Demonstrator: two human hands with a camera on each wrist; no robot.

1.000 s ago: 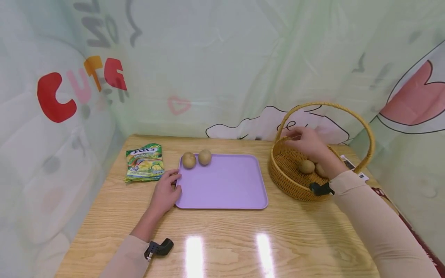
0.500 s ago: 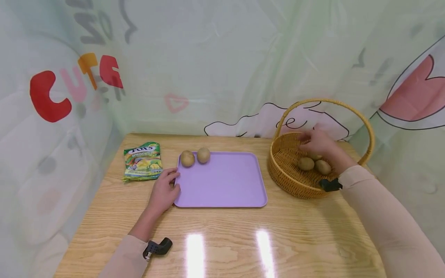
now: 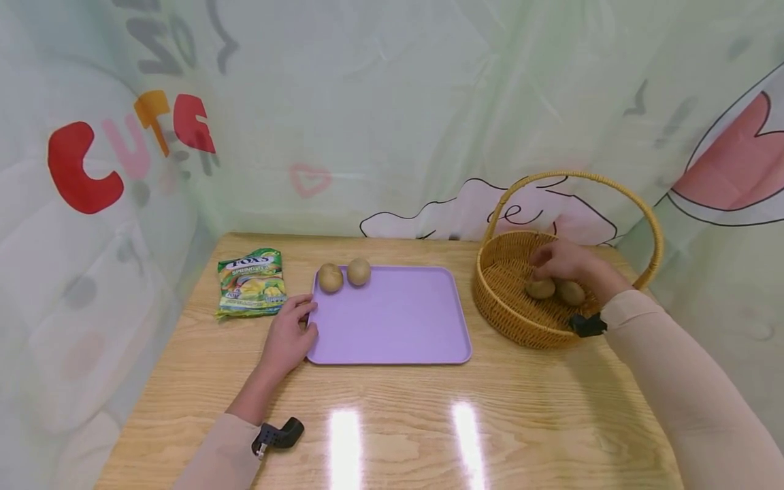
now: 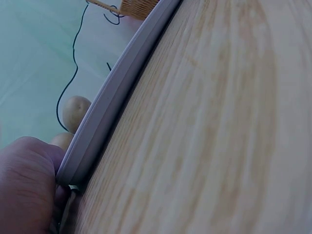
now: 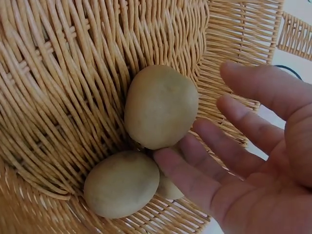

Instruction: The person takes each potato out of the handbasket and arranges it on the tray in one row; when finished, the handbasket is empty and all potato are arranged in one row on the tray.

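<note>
My left hand holds the left rim of a purple tray, fingertips and thumb at its edge. Two round potatoes, one at the corner and one beside it, sit at the tray's back left. Inside a wicker basket on the right, my right hand reaches down over several potatoes. The right wrist view shows its fingers spread beside an upper potato, with a fingertip close to it; contact is hard to tell. A lower potato lies next to it, and another is partly hidden behind the fingers.
A green bag of Fox's sweets lies left of the tray. The basket's tall arched handle rises over my right forearm. A wooden table carries everything, and a printed curtain hangs behind it.
My right hand has moved right from the basket's far left side and lowered towards the potatoes. The left hand stays at the tray's rim.
</note>
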